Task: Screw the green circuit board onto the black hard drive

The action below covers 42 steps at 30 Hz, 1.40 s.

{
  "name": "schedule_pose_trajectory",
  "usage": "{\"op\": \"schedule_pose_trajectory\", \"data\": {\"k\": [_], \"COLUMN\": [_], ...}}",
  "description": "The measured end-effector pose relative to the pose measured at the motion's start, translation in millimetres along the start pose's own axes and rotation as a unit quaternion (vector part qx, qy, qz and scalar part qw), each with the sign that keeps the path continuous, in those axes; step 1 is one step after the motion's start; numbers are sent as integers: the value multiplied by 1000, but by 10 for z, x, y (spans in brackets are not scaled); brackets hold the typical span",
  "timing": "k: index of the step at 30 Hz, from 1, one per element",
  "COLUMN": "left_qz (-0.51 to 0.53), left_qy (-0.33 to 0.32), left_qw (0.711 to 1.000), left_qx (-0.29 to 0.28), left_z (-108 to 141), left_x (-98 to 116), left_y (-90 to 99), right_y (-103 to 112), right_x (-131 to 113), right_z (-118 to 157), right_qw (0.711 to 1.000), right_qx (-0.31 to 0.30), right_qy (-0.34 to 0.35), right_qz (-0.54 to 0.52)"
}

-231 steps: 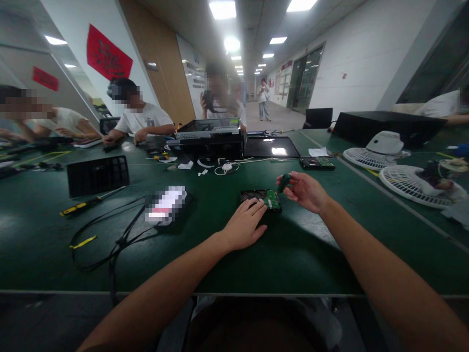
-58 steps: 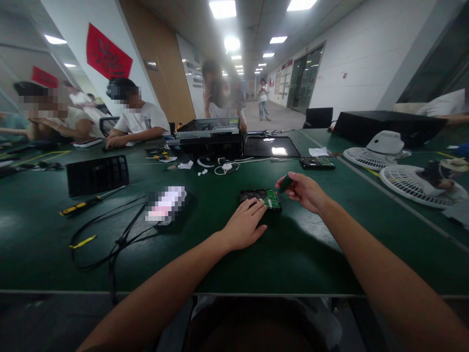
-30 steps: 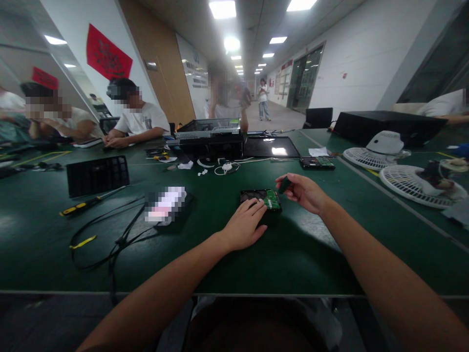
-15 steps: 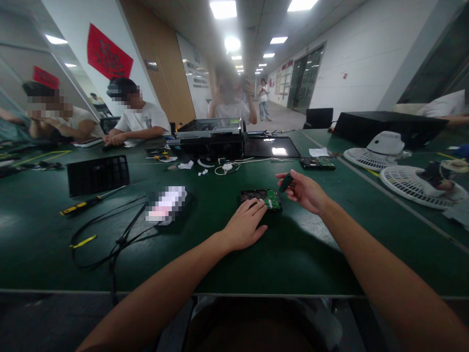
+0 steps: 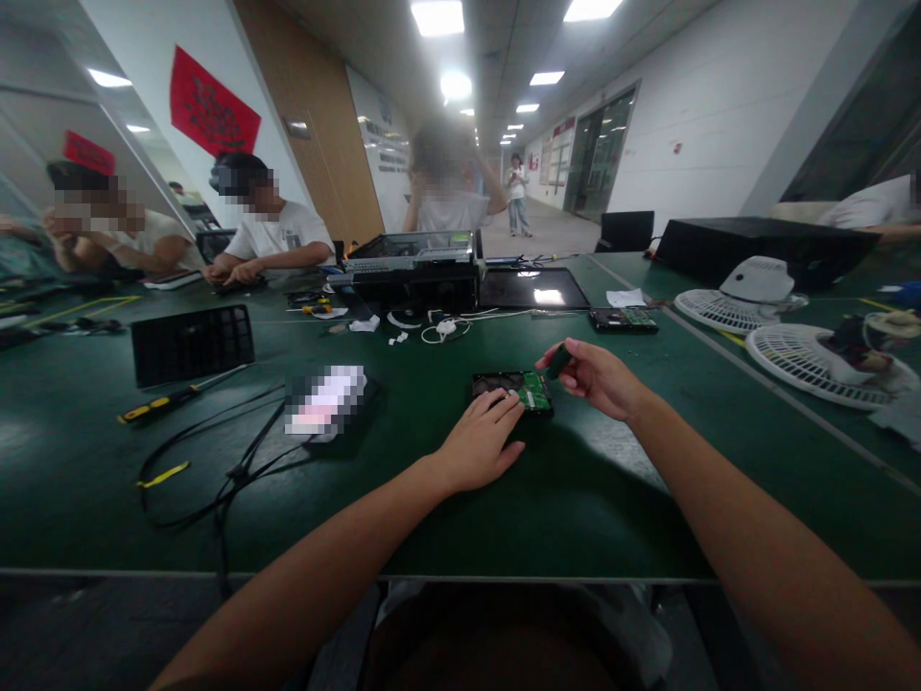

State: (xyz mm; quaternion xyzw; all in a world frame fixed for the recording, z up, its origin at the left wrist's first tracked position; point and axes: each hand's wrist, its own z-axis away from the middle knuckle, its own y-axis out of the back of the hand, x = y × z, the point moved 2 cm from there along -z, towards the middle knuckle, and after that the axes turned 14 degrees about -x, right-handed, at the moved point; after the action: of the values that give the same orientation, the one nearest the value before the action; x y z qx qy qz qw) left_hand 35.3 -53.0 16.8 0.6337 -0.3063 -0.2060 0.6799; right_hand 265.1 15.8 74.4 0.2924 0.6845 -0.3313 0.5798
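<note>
A hard drive (image 5: 536,392) with a green circuit board on its upper face lies flat on the dark green table. My left hand (image 5: 485,437) rests on its near left part, fingers stretched out over the drive and the thumb apart on the table side. Just above the drive's right end, my right hand (image 5: 594,374) pinches a small dark green, flat piece (image 5: 557,361) between thumb and fingers. What exactly this piece is I cannot make out. Part of the drive is hidden under my left fingers.
To the left lie a phone (image 5: 327,401), black cables (image 5: 237,472), a yellow-black screwdriver (image 5: 162,403) and a dark screen (image 5: 193,345). An open metal case (image 5: 410,269) stands ahead. Another drive (image 5: 623,321) and white fan parts (image 5: 820,360) are right. Several people sit around.
My right hand has shifted slightly left and down with the small dark green piece, closer to the drive. My left hand stays put. The person opposite has moved their arms.
</note>
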Motion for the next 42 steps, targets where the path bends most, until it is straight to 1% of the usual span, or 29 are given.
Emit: {"op": "schedule_pose_trajectory", "data": {"k": [7, 12, 16, 20, 24, 30, 36, 42], "left_qz": [-3, -2, -3, -2, 3, 1, -7, -7], "left_qy": [3, 4, 4, 6, 6, 5, 2, -1], "left_qw": [1000, 1000, 1000, 1000, 1000, 1000, 1000, 1000], "left_qx": [-6, -6, -7, -7, -7, -5, 1, 6], "left_z": [3, 3, -2, 0, 9, 10, 2, 6], "left_x": [11, 12, 13, 15, 19, 27, 14, 9], "left_y": [6, 8, 12, 18, 24, 22, 6, -3], "right_y": [32, 42, 18, 13, 54, 90, 31, 40], "right_x": [10, 2, 12, 16, 15, 15, 13, 26], "right_z": [-6, -1, -8, -27, -36, -14, -12, -17], "right_qw": [999, 999, 1000, 999, 996, 998, 999, 998], "right_qx": [19, 1, 2, 34, 61, 64, 39, 47], "right_qy": [3, 0, -8, 3, 23, 24, 12, 18], "right_qz": [-37, -35, -13, 30, 65, 18, -7, -41]}}
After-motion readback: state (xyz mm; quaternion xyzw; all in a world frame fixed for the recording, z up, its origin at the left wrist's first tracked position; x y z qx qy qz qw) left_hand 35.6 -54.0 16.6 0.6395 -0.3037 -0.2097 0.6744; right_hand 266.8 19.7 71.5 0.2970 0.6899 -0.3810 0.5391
